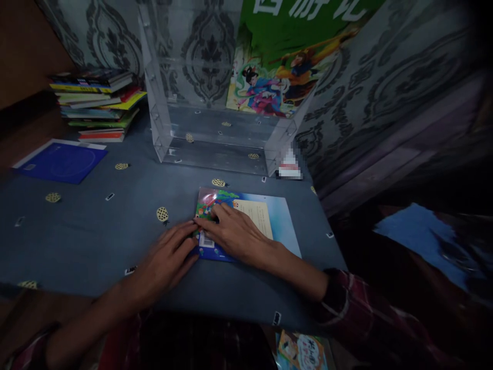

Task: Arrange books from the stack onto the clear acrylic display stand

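Observation:
A thin picture book [287, 221] lies flat on the cloth in front of me, with a colourful scene, a barcode and a pale text panel on its upper face. My right hand [236, 228] rests on the cover, thumb reaching toward the left edge and a finger bent against the picture. At that same left edge, the fingertips of my left hand [167, 257] touch the book, fingers stretched out and the palm over the cloth. Neither hand is wrapped around anything.
Behind the book stands a clear plastic rack [215, 164], with a green illustrated book [269, 61] upright in it. Stacked books [100, 105] and a blue book [63, 162] are at left. The patterned tablecloth [127, 221] ends on the right; another book [302, 349] is below the front edge.

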The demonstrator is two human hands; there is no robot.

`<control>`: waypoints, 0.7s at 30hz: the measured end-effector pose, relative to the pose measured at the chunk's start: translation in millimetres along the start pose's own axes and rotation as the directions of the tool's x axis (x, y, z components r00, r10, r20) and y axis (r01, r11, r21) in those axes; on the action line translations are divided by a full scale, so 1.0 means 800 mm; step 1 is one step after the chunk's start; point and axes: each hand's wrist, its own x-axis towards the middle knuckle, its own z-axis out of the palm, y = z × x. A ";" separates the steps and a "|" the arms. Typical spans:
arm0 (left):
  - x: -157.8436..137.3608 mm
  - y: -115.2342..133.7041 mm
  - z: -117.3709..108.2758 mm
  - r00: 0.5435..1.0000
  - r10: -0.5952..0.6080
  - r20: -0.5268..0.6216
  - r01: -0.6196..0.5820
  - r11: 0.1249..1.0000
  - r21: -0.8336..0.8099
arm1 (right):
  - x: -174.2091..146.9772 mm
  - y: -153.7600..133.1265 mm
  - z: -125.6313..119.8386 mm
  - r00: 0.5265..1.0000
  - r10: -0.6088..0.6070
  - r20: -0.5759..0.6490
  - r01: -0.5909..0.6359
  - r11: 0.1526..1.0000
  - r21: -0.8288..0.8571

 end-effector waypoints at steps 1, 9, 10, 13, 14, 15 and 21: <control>-0.001 -0.001 0.001 1.000 -0.010 0.001 0.010 1.000 -0.012 | 0.004 0.003 0.001 1.000 0.015 -0.003 -0.015 1.000 -0.005; 0.002 -0.001 -0.004 0.998 -0.039 0.039 0.042 0.996 -0.082 | 0.028 0.020 -0.004 0.989 0.146 0.033 -0.146 0.989 -0.005; 0.006 -0.004 -0.007 0.996 -0.044 0.077 0.051 0.995 -0.087 | 0.030 0.020 -0.006 0.987 0.159 0.033 -0.159 0.987 0.001; 0.028 -0.019 -0.011 0.977 -0.057 0.203 0.072 0.995 -0.071 | 0.035 0.020 -0.011 0.977 0.210 0.048 -0.210 0.977 0.015; 0.037 -0.026 -0.011 0.973 -0.055 0.224 0.070 0.996 -0.058 | 0.036 0.020 -0.012 0.972 0.227 0.057 -0.228 0.973 0.017; 0.046 -0.033 -0.010 0.971 -0.053 0.232 0.065 0.997 -0.046 | 0.037 0.020 -0.012 0.968 0.241 0.067 -0.243 0.970 0.019; 0.074 -0.067 0.012 0.979 -0.039 0.202 0.041 0.999 -0.005 | 0.039 0.019 -0.013 0.949 0.303 0.084 -0.308 0.950 0.060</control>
